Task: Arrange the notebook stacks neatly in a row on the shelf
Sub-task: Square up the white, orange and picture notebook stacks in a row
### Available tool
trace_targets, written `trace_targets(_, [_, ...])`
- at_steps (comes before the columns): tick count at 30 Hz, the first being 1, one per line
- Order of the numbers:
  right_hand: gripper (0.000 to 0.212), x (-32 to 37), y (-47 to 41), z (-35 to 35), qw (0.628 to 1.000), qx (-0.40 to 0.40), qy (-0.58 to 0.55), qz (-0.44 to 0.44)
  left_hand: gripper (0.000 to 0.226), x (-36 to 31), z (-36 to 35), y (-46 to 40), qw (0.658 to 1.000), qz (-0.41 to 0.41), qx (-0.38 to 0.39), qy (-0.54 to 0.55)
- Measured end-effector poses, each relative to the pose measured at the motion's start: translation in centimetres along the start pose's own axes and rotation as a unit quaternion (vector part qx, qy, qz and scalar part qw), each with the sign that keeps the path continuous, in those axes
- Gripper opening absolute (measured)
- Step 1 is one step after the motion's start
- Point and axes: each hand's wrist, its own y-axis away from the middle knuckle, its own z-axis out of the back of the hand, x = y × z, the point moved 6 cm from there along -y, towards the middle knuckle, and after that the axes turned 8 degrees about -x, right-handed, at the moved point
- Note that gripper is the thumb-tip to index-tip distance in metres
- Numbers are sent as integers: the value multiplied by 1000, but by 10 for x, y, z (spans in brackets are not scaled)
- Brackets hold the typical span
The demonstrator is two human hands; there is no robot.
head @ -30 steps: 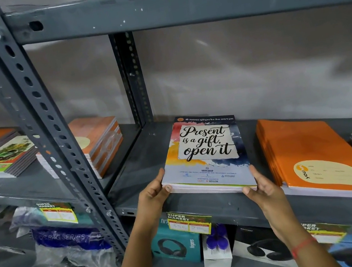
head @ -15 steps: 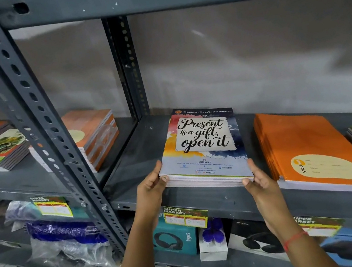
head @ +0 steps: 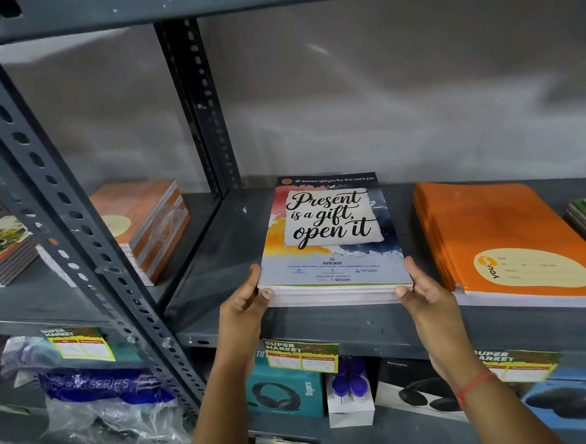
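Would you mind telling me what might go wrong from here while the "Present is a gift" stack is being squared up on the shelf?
1. The "Present is a gift" stack is held only at its front corners by the left hand and right hand, so the loose notebooks may fan apart.
2. Sliding it right could bump the orange stack, which already sits skewed.
3. Its front edge lies near the shelf lip; a pull could tip it off.
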Motion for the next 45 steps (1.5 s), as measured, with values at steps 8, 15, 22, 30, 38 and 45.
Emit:
trace_targets(8, [54,-1,2,-1,999,-18,29,25,46,-1,-1,2,1000,-5,-23,9])
trace_targets(15, [46,-1,0,3,998,-60,-24,8,41,2,3,1,998,-6,-65,22])
trace_targets(22, [47,0,-1,5,998,-59,-21,13,43,0,2,0,999,-15,-37,6])
trace_targets(30, [50,2,2,0,996,-54,45,47,43,-1,-1,3,999,-16,-31,31])
trace_targets(38, [48,1,3,3,996,-65,21,50,41,0,1,2,998,-21,-45,40])
trace_targets(45, [44,0,3,6,994,-96,15,48,39,0,-1,3,997,-38,-64,25])
